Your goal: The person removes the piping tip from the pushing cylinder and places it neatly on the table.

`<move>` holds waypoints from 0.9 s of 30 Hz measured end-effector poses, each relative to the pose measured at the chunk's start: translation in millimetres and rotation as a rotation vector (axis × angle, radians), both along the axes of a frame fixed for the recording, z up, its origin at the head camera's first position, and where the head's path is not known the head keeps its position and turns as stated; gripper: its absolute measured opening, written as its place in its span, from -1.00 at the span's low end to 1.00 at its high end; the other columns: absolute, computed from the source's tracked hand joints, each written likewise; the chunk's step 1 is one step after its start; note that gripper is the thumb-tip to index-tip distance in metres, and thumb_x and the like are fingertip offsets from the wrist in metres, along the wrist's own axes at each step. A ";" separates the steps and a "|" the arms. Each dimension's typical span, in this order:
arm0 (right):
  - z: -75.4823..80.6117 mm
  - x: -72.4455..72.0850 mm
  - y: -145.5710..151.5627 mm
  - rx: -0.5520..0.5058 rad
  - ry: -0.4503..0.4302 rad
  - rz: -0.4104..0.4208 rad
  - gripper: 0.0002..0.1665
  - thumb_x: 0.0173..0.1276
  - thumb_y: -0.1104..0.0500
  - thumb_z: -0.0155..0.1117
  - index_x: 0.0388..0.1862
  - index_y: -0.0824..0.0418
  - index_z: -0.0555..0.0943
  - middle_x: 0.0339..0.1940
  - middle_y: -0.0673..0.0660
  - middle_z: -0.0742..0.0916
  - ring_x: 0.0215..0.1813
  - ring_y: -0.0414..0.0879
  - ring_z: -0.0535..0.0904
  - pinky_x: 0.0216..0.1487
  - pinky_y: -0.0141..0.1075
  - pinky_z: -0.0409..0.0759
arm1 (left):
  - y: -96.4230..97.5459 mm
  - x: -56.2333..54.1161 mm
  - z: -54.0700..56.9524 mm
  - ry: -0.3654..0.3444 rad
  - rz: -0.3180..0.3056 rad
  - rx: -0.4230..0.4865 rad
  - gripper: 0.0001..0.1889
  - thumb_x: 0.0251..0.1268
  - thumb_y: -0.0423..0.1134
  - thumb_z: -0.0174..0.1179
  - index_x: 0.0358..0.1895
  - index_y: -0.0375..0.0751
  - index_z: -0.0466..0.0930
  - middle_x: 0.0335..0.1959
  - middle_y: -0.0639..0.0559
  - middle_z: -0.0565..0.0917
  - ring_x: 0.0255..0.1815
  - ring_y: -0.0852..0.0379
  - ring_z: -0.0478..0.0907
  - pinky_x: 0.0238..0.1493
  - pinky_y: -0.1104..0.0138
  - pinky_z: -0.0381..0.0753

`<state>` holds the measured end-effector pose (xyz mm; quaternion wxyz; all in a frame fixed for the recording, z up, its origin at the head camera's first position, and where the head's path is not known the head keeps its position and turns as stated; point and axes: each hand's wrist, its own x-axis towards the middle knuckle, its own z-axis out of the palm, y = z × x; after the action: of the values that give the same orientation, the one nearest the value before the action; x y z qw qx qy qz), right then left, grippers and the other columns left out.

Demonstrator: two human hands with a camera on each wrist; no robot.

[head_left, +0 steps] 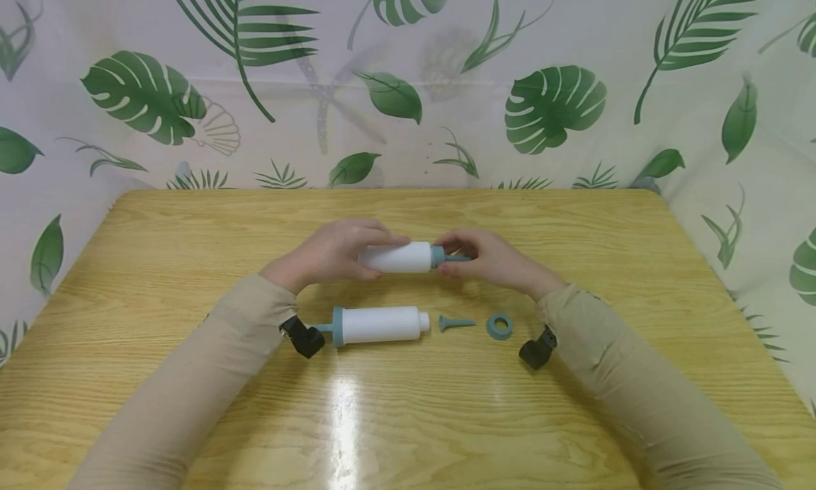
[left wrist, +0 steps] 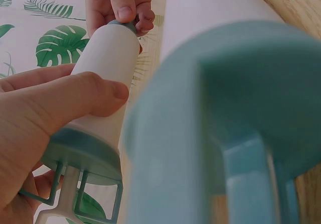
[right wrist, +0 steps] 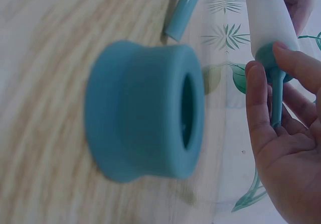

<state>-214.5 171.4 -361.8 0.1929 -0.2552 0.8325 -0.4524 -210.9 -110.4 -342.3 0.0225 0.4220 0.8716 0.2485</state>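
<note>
My left hand (head_left: pixel 347 253) grips the white barrel of an icing syringe (head_left: pixel 408 257), held level above the table. In the left wrist view, this syringe's teal end cap (left wrist: pixel 83 151) with its loop handles shows below the thumb. At the other end, my right hand (head_left: pixel 487 260) pinches the teal collar (right wrist: pixel 268 56) between thumb and fingers. A slim teal nozzle (right wrist: pixel 277 96) sticks out of the collar toward the right palm. Nearer me lies a second white syringe (head_left: pixel 382 324), its bare neck pointing right.
Right of the lying syringe are a loose teal nozzle (head_left: pixel 457 323) and a teal collar ring (head_left: pixel 499 327), in one row on the wooden table (head_left: pixel 408 419). A leaf-print cloth (head_left: pixel 446 86) hangs behind the table's far edge.
</note>
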 end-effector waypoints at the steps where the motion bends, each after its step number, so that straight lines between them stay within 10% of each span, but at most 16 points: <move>1: 0.1 0.2 -0.1 -0.003 -0.002 -0.002 -0.51 0.26 0.11 0.37 0.14 0.23 0.53 -0.01 0.17 0.65 -0.03 0.00 0.62 -0.04 -0.14 0.59 | 0.1 -0.1 0.1 -0.002 0.001 -0.001 -0.37 -0.04 -0.32 0.46 0.23 -0.04 0.54 0.04 -0.01 0.62 0.03 0.05 0.52 0.02 0.16 0.53; 27: -2.9 2.1 -1.3 -0.055 0.038 -0.063 -0.57 0.19 0.30 0.41 0.05 0.23 0.53 -0.02 0.15 0.65 -0.11 -0.02 0.64 -0.12 -0.19 0.62 | 2.2 -3.0 1.9 -0.050 -0.001 -0.018 -0.39 0.02 -0.28 0.44 0.25 -0.06 0.53 0.08 -0.02 0.60 0.05 0.06 0.51 0.03 0.16 0.51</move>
<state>-212.4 170.0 -364.7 0.1554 -0.2426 0.8310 -0.4759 -213.9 -108.2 -340.4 0.0481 0.4159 0.8727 0.2513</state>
